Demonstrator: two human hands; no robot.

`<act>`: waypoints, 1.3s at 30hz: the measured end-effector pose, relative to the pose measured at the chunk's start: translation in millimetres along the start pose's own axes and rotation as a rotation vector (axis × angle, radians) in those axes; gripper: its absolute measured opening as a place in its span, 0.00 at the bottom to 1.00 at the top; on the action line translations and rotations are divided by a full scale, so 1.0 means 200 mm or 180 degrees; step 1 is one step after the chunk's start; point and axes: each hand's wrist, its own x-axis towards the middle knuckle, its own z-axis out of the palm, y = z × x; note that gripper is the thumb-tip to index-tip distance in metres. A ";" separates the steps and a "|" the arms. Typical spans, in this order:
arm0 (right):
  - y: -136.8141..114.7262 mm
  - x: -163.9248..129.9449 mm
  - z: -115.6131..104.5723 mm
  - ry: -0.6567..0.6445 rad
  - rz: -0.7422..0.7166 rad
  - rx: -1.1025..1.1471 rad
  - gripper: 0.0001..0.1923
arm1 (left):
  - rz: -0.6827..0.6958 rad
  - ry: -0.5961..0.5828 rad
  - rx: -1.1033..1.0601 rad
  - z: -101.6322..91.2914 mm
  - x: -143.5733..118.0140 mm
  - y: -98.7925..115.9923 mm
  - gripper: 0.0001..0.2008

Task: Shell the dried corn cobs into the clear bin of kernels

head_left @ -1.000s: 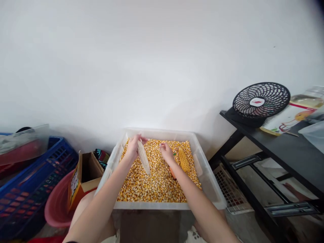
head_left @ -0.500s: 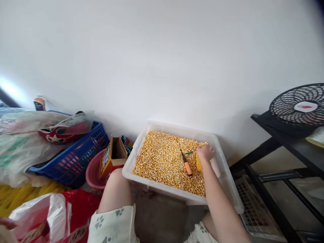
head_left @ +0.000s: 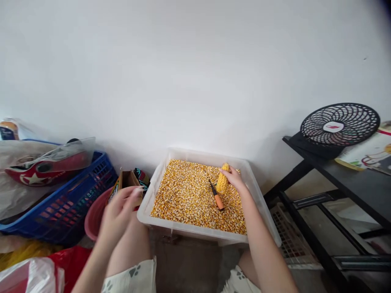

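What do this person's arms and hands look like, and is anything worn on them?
Both arms are bare right down to the hands, with no sleeves in view. The left hand and the right hand have no gloves, and no rings, watch or bracelet show. The fingernails look short and unpainted, though the left hand is a little blurred. Lower down, pale shorts printed with dark paw marks cover the thighs.

Bin [head_left: 146, 211] under my hands was translucent, smooth plastic; kernels [head_left: 186, 195] in it dry, matt yellow. Corn cob [head_left: 222, 183] in my right hand [head_left: 233, 178] felt bumpy. Tool [head_left: 217, 198] had a glossy orange plastic handle. Blue crate [head_left: 76, 191]: lattice plastic. Box [head_left: 124, 183]: plain cardboard.
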 end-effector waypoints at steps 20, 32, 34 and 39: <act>0.17 0.01 0.21 -0.2123 0.0514 -0.2316 0.23 | -0.2139 -0.1777 -0.2405 1.18 0.73 -0.09 0.07; 0.06 0.04 0.09 -0.1856 0.0189 -0.1538 0.16 | -0.2130 -0.2330 -0.2427 1.08 0.76 -0.22 0.12; 0.03 0.05 0.06 -0.1647 0.0251 -0.0599 0.14 | -0.2246 -0.2875 -0.2179 1.10 0.72 -0.19 0.12; -0.09 0.01 0.20 -0.1061 0.0068 0.0954 0.17 | -0.2440 -0.3282 -0.2297 1.18 0.57 -0.13 0.12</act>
